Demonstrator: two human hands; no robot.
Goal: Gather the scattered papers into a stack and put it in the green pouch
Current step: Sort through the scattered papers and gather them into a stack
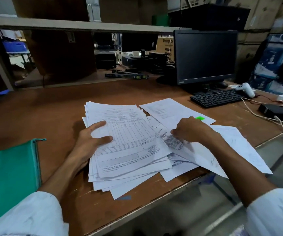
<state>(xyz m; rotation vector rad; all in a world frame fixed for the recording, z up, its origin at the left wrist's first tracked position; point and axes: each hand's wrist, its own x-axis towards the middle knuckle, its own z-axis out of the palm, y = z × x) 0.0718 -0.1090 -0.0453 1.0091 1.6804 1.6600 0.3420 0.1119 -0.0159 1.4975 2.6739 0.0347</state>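
A loose pile of printed white papers (128, 142) lies on the brown desk, its sheets fanned out at different angles. My left hand (89, 142) grips the pile's left edge, thumb on top of the uppermost sheet and fingers spread. My right hand (190, 130) pinches a folded sheet at the pile's right side. More sheets (174, 109) lie spread to the right and behind, one bearing a small green tag (200, 118). The green zip pouch (9, 169) lies flat at the desk's left front, apart from both hands.
A black monitor (205, 55) and keyboard (217, 98) stand at the back right, with a white controller (245, 89), a black box (273, 110) and loose cables (273, 120) beside them. The desk's front edge (154, 200) runs diagonally close to the papers. A shelf (69, 24) spans overhead.
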